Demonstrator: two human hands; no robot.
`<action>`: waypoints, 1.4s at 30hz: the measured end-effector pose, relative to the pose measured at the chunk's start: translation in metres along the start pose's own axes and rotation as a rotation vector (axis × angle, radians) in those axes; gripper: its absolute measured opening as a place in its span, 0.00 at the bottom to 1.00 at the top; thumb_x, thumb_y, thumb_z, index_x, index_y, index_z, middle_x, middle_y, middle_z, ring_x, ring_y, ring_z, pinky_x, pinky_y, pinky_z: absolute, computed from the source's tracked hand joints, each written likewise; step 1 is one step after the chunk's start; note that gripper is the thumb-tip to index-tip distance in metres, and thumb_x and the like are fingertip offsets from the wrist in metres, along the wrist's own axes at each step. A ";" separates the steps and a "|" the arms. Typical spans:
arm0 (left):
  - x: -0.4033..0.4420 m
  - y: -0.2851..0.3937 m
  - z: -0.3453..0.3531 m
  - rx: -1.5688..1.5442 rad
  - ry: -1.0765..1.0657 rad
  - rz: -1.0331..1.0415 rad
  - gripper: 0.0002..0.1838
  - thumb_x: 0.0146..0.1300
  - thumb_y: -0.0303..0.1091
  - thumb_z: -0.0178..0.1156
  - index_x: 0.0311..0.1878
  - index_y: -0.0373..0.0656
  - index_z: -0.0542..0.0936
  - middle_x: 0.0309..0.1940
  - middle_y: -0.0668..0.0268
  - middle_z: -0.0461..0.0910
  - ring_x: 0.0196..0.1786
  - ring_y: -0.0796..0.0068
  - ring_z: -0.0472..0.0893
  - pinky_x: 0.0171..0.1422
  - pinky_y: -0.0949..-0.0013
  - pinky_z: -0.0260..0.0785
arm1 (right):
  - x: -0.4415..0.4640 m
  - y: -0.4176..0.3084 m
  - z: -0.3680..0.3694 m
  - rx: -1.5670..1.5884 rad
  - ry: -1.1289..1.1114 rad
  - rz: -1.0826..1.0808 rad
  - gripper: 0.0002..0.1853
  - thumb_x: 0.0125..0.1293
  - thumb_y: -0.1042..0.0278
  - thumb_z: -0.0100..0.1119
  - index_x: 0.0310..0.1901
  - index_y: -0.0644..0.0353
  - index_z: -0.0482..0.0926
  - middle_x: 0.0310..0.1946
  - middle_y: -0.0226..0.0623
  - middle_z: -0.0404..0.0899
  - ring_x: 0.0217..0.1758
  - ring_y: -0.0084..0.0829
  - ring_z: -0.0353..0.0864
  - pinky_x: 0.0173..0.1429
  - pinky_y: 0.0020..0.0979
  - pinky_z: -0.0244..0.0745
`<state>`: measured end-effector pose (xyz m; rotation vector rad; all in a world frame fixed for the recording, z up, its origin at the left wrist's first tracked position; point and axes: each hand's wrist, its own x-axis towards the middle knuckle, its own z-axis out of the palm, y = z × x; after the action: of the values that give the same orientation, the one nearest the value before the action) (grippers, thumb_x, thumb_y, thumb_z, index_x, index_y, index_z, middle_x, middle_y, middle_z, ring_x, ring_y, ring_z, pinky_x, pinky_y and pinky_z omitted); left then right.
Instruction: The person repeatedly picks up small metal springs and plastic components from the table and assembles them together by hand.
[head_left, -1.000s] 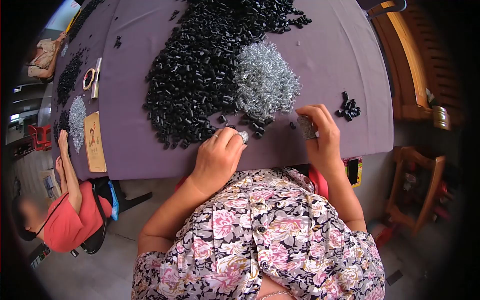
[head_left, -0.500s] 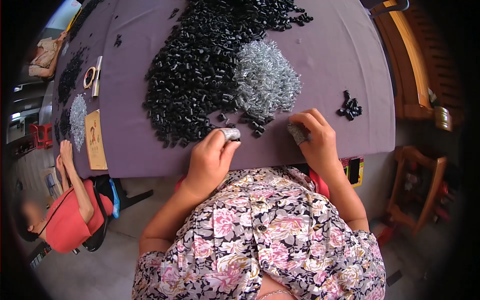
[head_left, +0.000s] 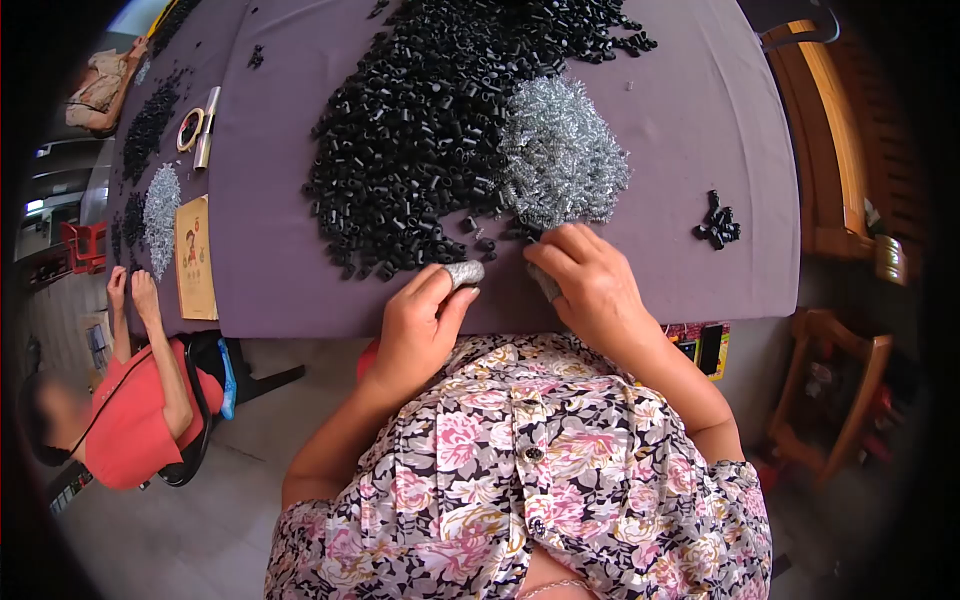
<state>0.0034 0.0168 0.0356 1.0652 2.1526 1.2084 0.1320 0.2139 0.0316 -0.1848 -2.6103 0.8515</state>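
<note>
left hand (head_left: 412, 318) and right hand (head_left: 594, 283) are held at the near side of a silver spring pile (head_left: 565, 150).
to the near left of this pile, the thumb and wrapped forefinger of the left hand are brought close together; whether something is pinched cannot be told. just beside the pile's near edge, the fingers of the right hand are curled, but the tips are hidden, so their grip cannot be told. black tubes (head_left: 410, 150) are heaped against the pile's left side, and a small black cluster (head_left: 717, 224) is laid well apart to its right.
</note>
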 end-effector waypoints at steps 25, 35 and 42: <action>0.007 0.001 -0.001 -0.650 -0.187 -0.378 0.12 0.77 0.28 0.58 0.58 0.36 0.80 0.44 0.63 0.87 0.40 0.81 0.83 0.48 0.75 0.76 | 0.016 0.005 -0.003 0.052 0.103 -0.109 0.09 0.54 0.75 0.65 0.38 0.59 0.83 0.39 0.36 0.78 0.42 0.40 0.81 0.43 0.38 0.80; -0.002 -0.008 -0.012 -0.737 -0.024 -0.404 0.12 0.75 0.29 0.60 0.57 0.35 0.80 0.44 0.61 0.88 0.39 0.78 0.84 0.46 0.74 0.76 | 0.068 -0.002 0.016 -0.143 -0.180 -0.272 0.06 0.53 0.69 0.62 0.31 0.59 0.84 0.38 0.36 0.77 0.43 0.37 0.80 0.43 0.37 0.80; 0.003 -0.013 -0.013 -0.847 -0.019 -0.461 0.11 0.74 0.27 0.61 0.56 0.36 0.82 0.44 0.60 0.88 0.38 0.76 0.85 0.45 0.73 0.77 | 0.081 -0.008 0.026 -0.294 -0.235 -0.326 0.05 0.52 0.67 0.64 0.28 0.58 0.86 0.36 0.36 0.81 0.41 0.36 0.84 0.38 0.34 0.82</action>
<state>-0.0125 0.0080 0.0309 0.2014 1.4675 1.6058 0.0469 0.2125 0.0430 0.2735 -2.8634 0.3948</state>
